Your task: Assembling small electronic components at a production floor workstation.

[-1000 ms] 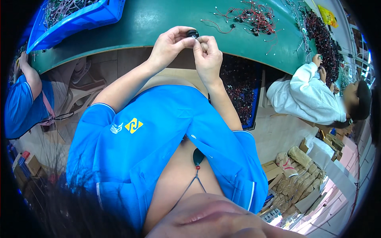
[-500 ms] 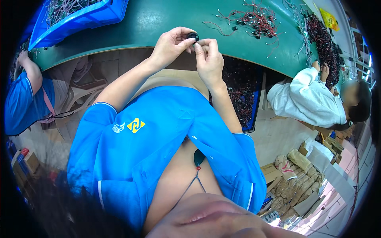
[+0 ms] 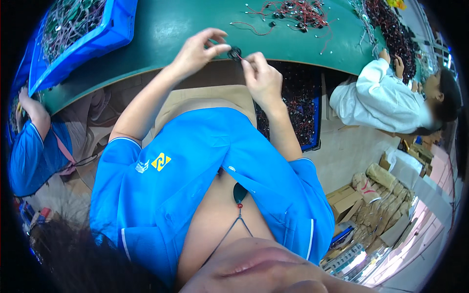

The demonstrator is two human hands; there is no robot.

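A small round black part [image 3: 235, 52] with a thin red wire is held up over the table's near edge. My right hand [image 3: 261, 78] pinches the wire between thumb and forefinger, and the black part sits just off its fingertips. My left hand [image 3: 198, 52] is on the other side, thumb and forefinger apart. Its thumb tip is close to the black part; whether they touch I cannot tell. Beyond my hands, a loose pile of similar black parts with red wires [image 3: 300, 14] lies on the green table [image 3: 185, 22].
A blue bin [image 3: 115, 29] of tangled wires stands at the far left. Below the table on the right is a blue crate [image 3: 317, 117] of dark parts. Co-workers sit at left [image 3: 36, 151] and right [image 3: 381, 105]; dark wired parts [image 3: 391, 31] are heaped by the right one.
My left thumb and forefinger have parted from their grip on the black part. My right hand has moved slightly right and down, holding the wire. The view has shifted a little.
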